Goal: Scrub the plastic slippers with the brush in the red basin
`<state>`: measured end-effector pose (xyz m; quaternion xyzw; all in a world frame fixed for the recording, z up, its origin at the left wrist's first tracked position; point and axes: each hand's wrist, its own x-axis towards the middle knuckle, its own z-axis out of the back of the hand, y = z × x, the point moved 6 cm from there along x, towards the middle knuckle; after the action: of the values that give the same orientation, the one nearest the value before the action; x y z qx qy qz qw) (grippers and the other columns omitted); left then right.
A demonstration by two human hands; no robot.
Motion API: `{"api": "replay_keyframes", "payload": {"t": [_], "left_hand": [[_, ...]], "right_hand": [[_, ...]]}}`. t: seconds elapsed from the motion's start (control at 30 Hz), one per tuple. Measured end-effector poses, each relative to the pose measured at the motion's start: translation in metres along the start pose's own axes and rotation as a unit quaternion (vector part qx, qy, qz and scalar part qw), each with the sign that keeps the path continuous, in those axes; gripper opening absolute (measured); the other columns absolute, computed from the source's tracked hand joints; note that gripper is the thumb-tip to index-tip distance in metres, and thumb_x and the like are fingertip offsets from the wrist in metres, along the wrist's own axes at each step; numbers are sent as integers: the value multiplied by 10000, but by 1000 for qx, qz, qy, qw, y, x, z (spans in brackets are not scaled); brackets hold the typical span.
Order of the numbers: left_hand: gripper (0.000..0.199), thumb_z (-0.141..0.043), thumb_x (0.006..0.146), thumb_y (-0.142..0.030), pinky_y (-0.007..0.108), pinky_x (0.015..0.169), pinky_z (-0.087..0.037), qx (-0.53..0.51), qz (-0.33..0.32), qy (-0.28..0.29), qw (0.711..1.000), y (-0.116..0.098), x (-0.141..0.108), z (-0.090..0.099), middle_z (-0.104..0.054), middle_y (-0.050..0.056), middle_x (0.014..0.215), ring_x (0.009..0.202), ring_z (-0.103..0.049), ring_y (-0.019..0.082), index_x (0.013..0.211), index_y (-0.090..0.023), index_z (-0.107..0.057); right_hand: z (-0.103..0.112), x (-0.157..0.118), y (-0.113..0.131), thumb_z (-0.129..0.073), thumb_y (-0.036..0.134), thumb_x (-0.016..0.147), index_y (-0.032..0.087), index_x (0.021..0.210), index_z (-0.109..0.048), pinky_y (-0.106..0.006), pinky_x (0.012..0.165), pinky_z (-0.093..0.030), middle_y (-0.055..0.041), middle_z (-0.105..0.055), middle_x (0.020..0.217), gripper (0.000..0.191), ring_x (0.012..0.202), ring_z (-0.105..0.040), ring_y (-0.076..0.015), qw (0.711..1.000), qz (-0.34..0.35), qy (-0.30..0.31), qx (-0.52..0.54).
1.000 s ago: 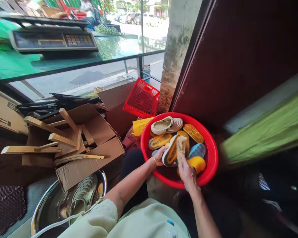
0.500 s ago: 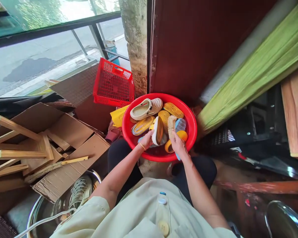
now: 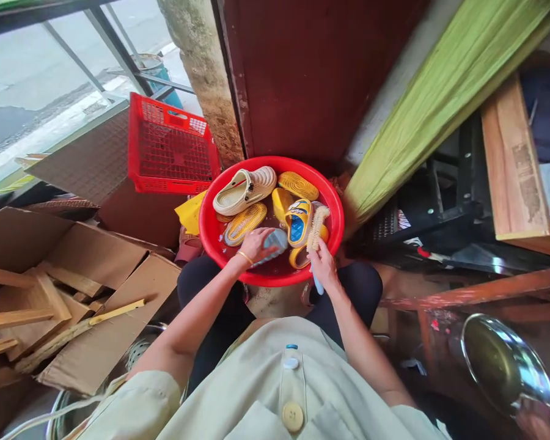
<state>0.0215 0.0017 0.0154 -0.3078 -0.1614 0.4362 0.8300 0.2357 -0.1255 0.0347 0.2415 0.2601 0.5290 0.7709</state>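
Before a dark red panel (image 3: 321, 79), the right hand (image 3: 324, 267) grips a pale-bristled brush (image 3: 319, 227) by its blue handle (image 3: 318, 282). The left hand (image 3: 254, 246) is at a bluish shoe (image 3: 278, 241) inside the red basin (image 3: 337, 211); whether it grips, I cannot tell. The shoe is probably light, bendy, slippery, best grasped around its sides. Earlier, that hand held a yellow clog (image 3: 299, 222), apparently the one now beside the brush.
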Motion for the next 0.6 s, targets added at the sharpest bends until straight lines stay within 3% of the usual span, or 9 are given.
{"api": "replay_keyframes", "payload": {"t": [0.1,0.17,0.23,0.3,0.37,0.47,0.6], "left_hand": [[1004,-826,726,-539,644,1208,-265,183,61,61,979,16,-22,-4,-399,251,1627,1499,-387,446,1579,-195,-423],[1035,-827,729,-473,671,1215,-211,221,78,89,968,19,-27,-10,-362,264,1644,1494,-393,451,1611,-190,-366],[967,-792,757,-424,645,1215,-235,199,88,82,972,21,-24,-12,-389,258,1630,1474,-423,443,1602,-184,-388],[881,-747,781,-436,570,1197,-320,108,108,56,987,24,-19,-12,-461,239,1586,1441,-469,426,1566,-162,-456],[838,-706,789,-497,502,1133,-421,-46,150,28,987,33,-14,-10,-577,211,1486,1352,-559,406,1521,-133,-520],[809,-682,759,-594,450,1047,-497,-285,201,-15,937,44,-11,-12,-709,147,1304,1203,-648,364,1418,-128,-625],[652,-736,680,-614,435,1039,-504,-471,208,-65,855,41,-7,-16,-761,129,1148,1165,-647,341,1111,-126,-757]], "right_hand": [[-2,-5,12,-368,357,1066,151,1617,-386,-325,995,-540,-144,-692,1377,588,1190,-688,-239,1000,19,-10,-13],[-8,-5,24,-407,332,1057,185,1611,-411,-321,1019,-524,-126,-683,1404,573,1215,-679,-244,998,34,15,-54],[-12,-2,31,-434,324,1053,243,1625,-394,-321,1003,-529,-98,-713,1364,578,1181,-699,-245,992,32,51,-107],[-14,1,34,-449,329,1054,287,1640,-361,-317,977,-538,-79,-736,1327,594,1155,-712,-243,986,23,80,-147],[-13,4,34,-450,337,1059,299,1645,-348,-314,965,-543,-76,-735,1330,596,1155,-714,-242,983,19,91,-161],[-15,1,34,-434,325,1065,276,1644,-348,-307,975,-542,-87,-705,1384,588,1186,-702,-236,986,38,85,-140],[-39,-17,52,-410,304,1068,246,1641,-358,-306,1019,-525,-106,-685,1408,578,1219,-682,-230,983,111,102,-107]]}}
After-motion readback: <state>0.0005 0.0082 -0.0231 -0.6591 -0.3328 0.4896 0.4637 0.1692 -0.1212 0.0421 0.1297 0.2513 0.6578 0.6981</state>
